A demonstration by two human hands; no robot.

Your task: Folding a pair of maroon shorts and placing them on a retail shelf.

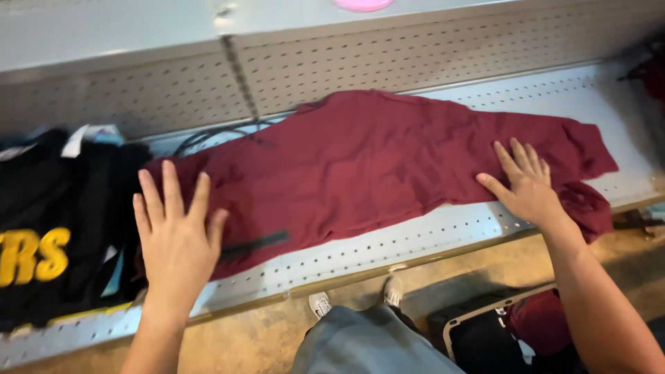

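Maroon garment (374, 166) lies spread flat on a perforated metal shelf (388, 253), its long axis running from the lower left, near the black clothes, up toward the right end of the shelf. The right end is bunched and spills slightly over the shelf's front edge; the left end carries a dark strip (255, 244) close to the front edge. Which end is the top of the garment cannot be told.

The left hand (176, 239) rests palm down on the left end, fingers spread apart, clamped on nothing. The right hand (528, 183) presses flat on the right part, fingers also apart, gripping nothing.

To smooth the cloth well, I judge both palms should stay flat and draw outward along the long axis, so the creases in the middle pull out and the bunched right end does not slide off the edge.

Just left of the garment lies a pile of black clothes (55, 228) with yellow lettering. Behind stands a pegboard wall (415, 59) with a dark cable (215, 135) at its foot. Below the shelf are the person's grey trousers and shoes, and a dark bin (485, 332) with more cloth.
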